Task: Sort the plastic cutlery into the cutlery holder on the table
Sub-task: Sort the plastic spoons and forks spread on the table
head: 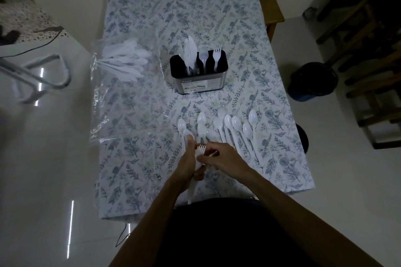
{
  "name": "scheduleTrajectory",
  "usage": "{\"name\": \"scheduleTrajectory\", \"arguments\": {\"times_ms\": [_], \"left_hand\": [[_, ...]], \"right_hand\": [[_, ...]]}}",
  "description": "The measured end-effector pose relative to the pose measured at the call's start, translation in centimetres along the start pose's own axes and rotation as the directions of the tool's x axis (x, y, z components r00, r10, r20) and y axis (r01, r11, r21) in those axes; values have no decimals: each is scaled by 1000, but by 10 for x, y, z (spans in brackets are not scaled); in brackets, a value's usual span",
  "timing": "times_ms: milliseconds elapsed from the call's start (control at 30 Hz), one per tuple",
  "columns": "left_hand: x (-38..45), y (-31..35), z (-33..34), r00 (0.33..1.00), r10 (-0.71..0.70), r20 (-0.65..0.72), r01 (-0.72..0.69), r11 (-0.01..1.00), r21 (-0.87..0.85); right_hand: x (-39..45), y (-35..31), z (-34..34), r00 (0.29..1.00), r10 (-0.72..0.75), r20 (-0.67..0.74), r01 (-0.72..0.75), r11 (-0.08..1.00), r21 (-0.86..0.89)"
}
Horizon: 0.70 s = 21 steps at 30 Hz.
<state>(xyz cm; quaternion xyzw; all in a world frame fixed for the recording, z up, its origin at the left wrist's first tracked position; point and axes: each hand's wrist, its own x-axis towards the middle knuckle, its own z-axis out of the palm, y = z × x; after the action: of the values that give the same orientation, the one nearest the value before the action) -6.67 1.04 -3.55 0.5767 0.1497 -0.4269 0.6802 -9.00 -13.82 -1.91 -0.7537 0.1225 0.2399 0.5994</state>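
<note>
A black and steel cutlery holder (198, 76) stands mid-table with white knives in its left slot, a spoon in the middle one and a fork (217, 52) on the right. Several white plastic spoons (236, 124) lie in a row on the table in front of it. My left hand (188, 159) is closed around a bundle of white forks (200, 149), tines up, handles sticking out below my wrist. My right hand (225, 156) touches the bundle from the right, its fingers pinching at the forks.
A clear plastic bag (121, 60) with more white cutlery lies at the table's left edge. The table carries a floral cloth (191, 6). A dark bin (312, 80) and wooden chairs (368, 50) stand to the right, a metal frame (43, 76) on the floor left.
</note>
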Motion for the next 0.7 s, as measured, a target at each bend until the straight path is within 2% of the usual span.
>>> {"name": "scheduleTrajectory", "arguments": {"times_ms": [167,300,333,400,467,533,633,700], "left_hand": [[6,-7,-3,993,75,-90,-61,986,152],[-3,6,-6,970,235,-69,-200,922,331],[-4,14,-9,955,293,-42,-248,869,427],[-3,41,-16,925,372,73,-331,699,633],[6,82,-13,886,426,181,-414,557,720],[18,132,2,823,534,193,-486,485,727],[41,206,25,715,684,145,-563,440,700],[59,241,37,673,729,120,-558,395,730]], "right_hand": [[-1,-3,-4,998,-35,46,36,999,-12],[6,-4,-16,989,-104,-104,92,989,-116],[9,-8,-24,984,-113,-141,95,987,-129],[15,-28,-47,968,-159,-193,129,979,-159],[22,-64,-75,943,-257,-211,215,956,-201],[34,-106,-102,891,-383,-244,317,909,-271],[61,-162,-137,712,-622,-326,464,765,-446],[82,-183,-151,613,-711,-345,505,688,-521]]}}
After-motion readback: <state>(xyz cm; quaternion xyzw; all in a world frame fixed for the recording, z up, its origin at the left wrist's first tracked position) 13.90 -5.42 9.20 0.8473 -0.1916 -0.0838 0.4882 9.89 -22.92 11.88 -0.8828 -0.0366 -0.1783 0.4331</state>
